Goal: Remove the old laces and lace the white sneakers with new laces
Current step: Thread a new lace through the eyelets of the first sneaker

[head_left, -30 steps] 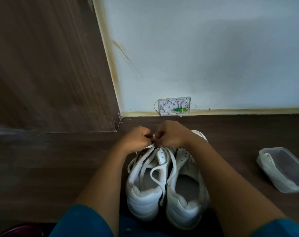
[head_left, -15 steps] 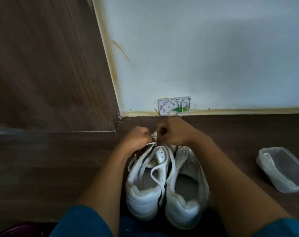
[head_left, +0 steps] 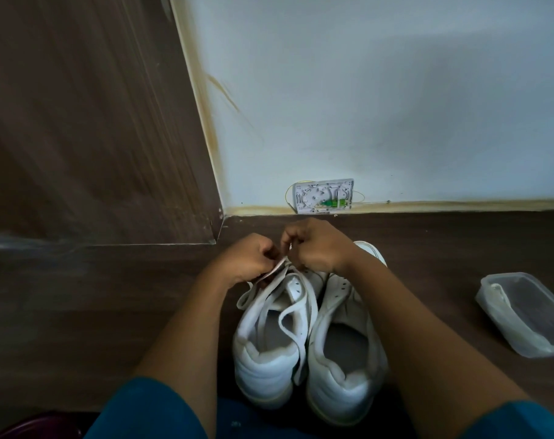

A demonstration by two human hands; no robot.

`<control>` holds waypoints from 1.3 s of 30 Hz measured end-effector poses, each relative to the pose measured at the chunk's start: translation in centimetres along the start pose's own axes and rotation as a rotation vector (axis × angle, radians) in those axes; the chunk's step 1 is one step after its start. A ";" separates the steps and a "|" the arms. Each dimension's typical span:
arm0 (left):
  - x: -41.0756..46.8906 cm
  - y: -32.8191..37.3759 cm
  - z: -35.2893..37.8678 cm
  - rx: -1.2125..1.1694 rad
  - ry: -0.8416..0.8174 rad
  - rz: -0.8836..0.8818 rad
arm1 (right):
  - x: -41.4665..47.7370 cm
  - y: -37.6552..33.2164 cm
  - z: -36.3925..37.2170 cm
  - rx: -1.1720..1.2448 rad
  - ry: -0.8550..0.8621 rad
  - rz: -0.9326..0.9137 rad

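Both hands are closed tight on one lace. The left hand (head_left: 253, 259) pinches a flat white lace (head_left: 312, 312) between thumb and curled fingers, and the right hand (head_left: 317, 245) curls its fingers round the same lace, knuckles nearly touching the left hand's. They meet above the front of the left sneaker (head_left: 263, 369), over its eyelet rows. How the lace runs inside the fingers is hidden.

From the hands the lace falls back along the left sneaker. One strand lies over its outer edge, another forms a loose loop across its opening, and a third hangs down its inner side toward the heel.

The right sneaker (head_left: 342, 384) stands touching the left sneaker, heel toward the person, with bare eyelets showing near the right wrist. Both rest on a dark wooden floor (head_left: 79, 312).

Well to the right of the left sneaker lies a clear plastic container (head_left: 504, 324), open side up. Beyond the left sneaker's toe, low on the pale wall (head_left: 364, 90), sits a small white wall box (head_left: 325, 196) with a green part inside. A brown wooden panel (head_left: 79, 122) rises to the far left. Blue fabric (head_left: 149, 407) shows on the near side of the left sneaker's heel.
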State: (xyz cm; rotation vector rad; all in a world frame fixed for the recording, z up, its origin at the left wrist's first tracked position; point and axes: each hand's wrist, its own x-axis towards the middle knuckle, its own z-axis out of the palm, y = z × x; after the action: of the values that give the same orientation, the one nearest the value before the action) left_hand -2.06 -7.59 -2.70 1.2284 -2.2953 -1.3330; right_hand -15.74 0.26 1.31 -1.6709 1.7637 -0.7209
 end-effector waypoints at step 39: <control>-1.4 3.8 0.2 0.394 -0.014 0.077 | -0.1 1.5 -2.2 -0.154 -0.069 0.244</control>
State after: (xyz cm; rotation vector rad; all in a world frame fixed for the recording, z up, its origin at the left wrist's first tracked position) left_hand -3.40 -5.49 0.48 1.2210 -2.6712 -0.8908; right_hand -18.36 0.46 1.68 -1.5206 1.9714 -0.4233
